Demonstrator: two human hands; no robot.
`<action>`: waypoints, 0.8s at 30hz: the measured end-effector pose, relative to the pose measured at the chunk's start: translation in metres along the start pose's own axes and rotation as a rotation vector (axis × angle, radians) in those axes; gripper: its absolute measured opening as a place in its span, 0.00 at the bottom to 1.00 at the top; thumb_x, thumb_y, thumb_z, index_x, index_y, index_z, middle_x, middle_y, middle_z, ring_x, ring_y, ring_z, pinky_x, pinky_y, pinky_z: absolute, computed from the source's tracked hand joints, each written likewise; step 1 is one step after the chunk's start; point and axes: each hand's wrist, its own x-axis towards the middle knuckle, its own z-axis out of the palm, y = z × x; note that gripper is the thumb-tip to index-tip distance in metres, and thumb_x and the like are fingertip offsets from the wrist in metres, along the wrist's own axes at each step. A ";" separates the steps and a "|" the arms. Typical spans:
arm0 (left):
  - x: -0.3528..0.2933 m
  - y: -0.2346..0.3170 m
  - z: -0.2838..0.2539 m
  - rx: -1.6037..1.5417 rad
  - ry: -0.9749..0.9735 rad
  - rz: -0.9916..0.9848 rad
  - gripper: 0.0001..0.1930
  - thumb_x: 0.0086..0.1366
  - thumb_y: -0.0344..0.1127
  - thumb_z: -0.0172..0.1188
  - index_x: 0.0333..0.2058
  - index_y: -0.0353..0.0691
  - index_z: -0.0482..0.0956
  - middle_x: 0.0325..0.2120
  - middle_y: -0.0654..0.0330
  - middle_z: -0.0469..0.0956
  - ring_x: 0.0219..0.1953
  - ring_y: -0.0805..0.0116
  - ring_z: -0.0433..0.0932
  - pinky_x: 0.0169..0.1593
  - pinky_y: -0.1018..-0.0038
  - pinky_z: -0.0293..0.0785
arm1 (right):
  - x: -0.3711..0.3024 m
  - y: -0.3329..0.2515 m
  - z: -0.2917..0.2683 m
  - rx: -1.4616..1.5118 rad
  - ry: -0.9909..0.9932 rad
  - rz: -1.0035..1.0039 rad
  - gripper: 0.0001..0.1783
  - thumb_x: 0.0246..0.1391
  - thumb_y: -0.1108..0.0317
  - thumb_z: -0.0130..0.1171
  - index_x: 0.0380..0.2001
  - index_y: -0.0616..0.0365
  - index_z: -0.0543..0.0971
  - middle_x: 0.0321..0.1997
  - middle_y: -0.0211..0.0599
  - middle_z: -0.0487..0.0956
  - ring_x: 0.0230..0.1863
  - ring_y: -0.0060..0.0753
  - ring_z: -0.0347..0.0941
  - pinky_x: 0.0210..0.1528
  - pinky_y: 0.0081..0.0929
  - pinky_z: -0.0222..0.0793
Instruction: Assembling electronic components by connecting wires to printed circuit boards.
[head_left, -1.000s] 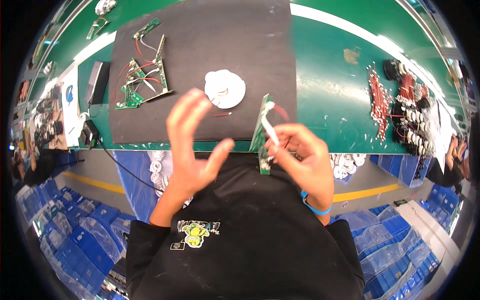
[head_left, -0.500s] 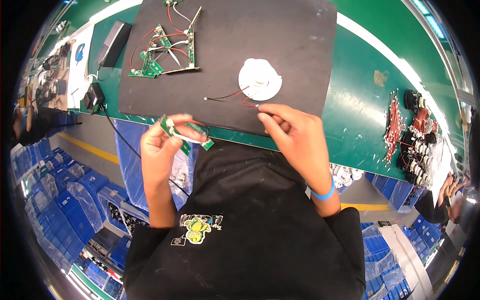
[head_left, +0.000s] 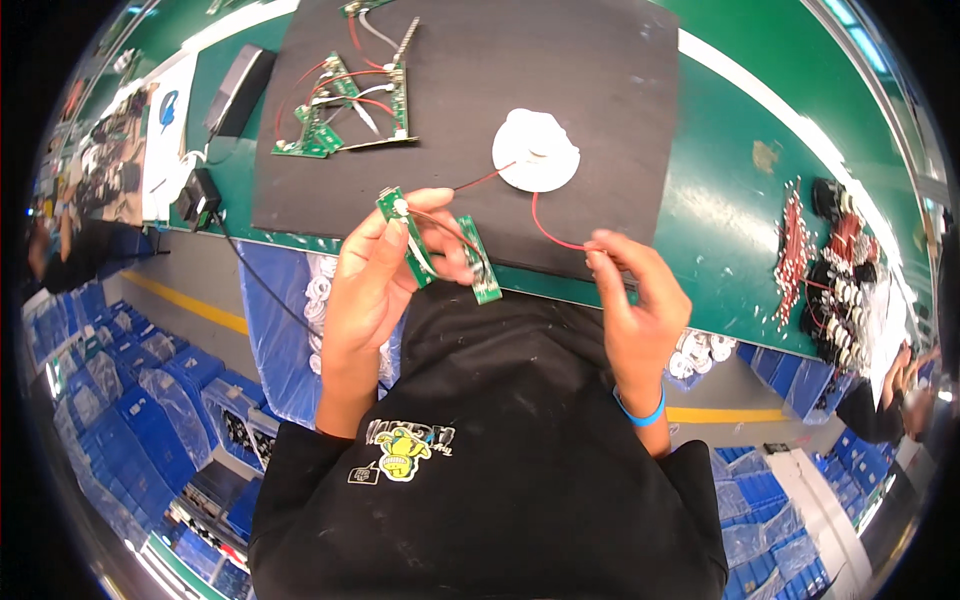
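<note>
A pair of small green circuit boards (head_left: 478, 262) joined by red and white wires is in my left hand (head_left: 372, 275), whose thumb and fingers pinch one board near its connector. My right hand (head_left: 645, 305) pinches the end of a thin red wire (head_left: 552, 236). That wire runs to a round white disc-shaped part (head_left: 536, 150) lying on the black mat. A second, dark red wire leads from the disc toward my left hand, and its far end is hidden behind the fingers.
More wired green boards (head_left: 345, 110) lie at the mat's (head_left: 450, 90) upper left. A black box (head_left: 240, 90) and a black adapter (head_left: 197, 197) with a cable sit left of it. Red wire bundles (head_left: 792, 255) and black-and-white round parts (head_left: 838, 270) lie at the right.
My left hand has moved right and up with the boards, now turned more upright. The right hand has taken hold of the red wire and drawn it right and nearer.
</note>
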 end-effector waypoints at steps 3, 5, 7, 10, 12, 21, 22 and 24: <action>0.003 -0.005 0.011 0.115 -0.007 0.121 0.20 0.66 0.38 0.51 0.50 0.27 0.67 0.39 0.50 0.75 0.41 0.59 0.77 0.51 0.64 0.72 | 0.003 -0.006 -0.012 0.299 0.104 0.249 0.10 0.47 0.82 0.61 0.36 0.68 0.78 0.35 0.44 0.80 0.35 0.32 0.79 0.39 0.23 0.75; 0.007 -0.006 0.018 0.406 0.022 0.347 0.18 0.58 0.34 0.60 0.44 0.30 0.74 0.40 0.49 0.74 0.46 0.55 0.74 0.55 0.65 0.67 | 0.013 0.001 -0.014 0.609 0.148 0.323 0.11 0.50 0.82 0.59 0.39 0.70 0.76 0.36 0.47 0.80 0.35 0.32 0.79 0.38 0.23 0.75; 0.012 -0.010 0.015 0.814 -0.004 0.416 0.16 0.54 0.30 0.63 0.42 0.34 0.77 0.44 0.52 0.73 0.50 0.58 0.71 0.54 0.68 0.66 | 0.019 0.007 -0.017 0.691 0.205 0.319 0.13 0.51 0.81 0.58 0.42 0.70 0.74 0.37 0.49 0.80 0.35 0.32 0.78 0.37 0.22 0.75; 0.025 -0.028 0.026 1.030 0.041 0.337 0.22 0.51 0.28 0.65 0.47 0.38 0.76 0.47 0.55 0.71 0.51 0.61 0.70 0.55 0.70 0.65 | 0.029 0.012 -0.022 0.841 0.324 0.334 0.17 0.53 0.76 0.58 0.46 0.68 0.70 0.40 0.50 0.79 0.29 0.29 0.77 0.28 0.19 0.73; 0.024 -0.021 0.032 1.119 -0.056 0.275 0.27 0.49 0.39 0.69 0.49 0.38 0.76 0.50 0.53 0.69 0.53 0.59 0.68 0.55 0.68 0.65 | 0.036 0.011 -0.024 1.223 0.221 0.456 0.15 0.54 0.73 0.58 0.44 0.64 0.70 0.40 0.45 0.79 0.22 0.22 0.74 0.20 0.15 0.68; 0.016 -0.022 0.013 1.868 -0.635 0.381 0.59 0.32 0.73 0.62 0.59 0.36 0.60 0.60 0.39 0.54 0.61 0.39 0.55 0.61 0.46 0.50 | 0.042 0.024 0.007 1.581 -0.183 0.564 0.10 0.58 0.68 0.55 0.41 0.61 0.75 0.34 0.31 0.77 0.26 0.16 0.67 0.21 0.14 0.59; 0.016 -0.022 0.012 1.864 -0.631 0.401 0.59 0.32 0.73 0.62 0.59 0.36 0.60 0.60 0.39 0.54 0.61 0.39 0.55 0.61 0.46 0.50 | 0.040 0.022 0.006 1.581 -0.197 0.564 0.10 0.57 0.70 0.56 0.42 0.61 0.76 0.35 0.32 0.77 0.27 0.16 0.68 0.23 0.15 0.61; 0.018 -0.023 0.014 1.964 -0.686 0.366 0.58 0.31 0.70 0.64 0.57 0.35 0.61 0.59 0.38 0.55 0.61 0.40 0.54 0.62 0.46 0.49 | 0.038 0.019 0.006 1.522 -0.208 0.558 0.11 0.57 0.71 0.55 0.42 0.63 0.76 0.35 0.33 0.77 0.28 0.18 0.69 0.25 0.17 0.64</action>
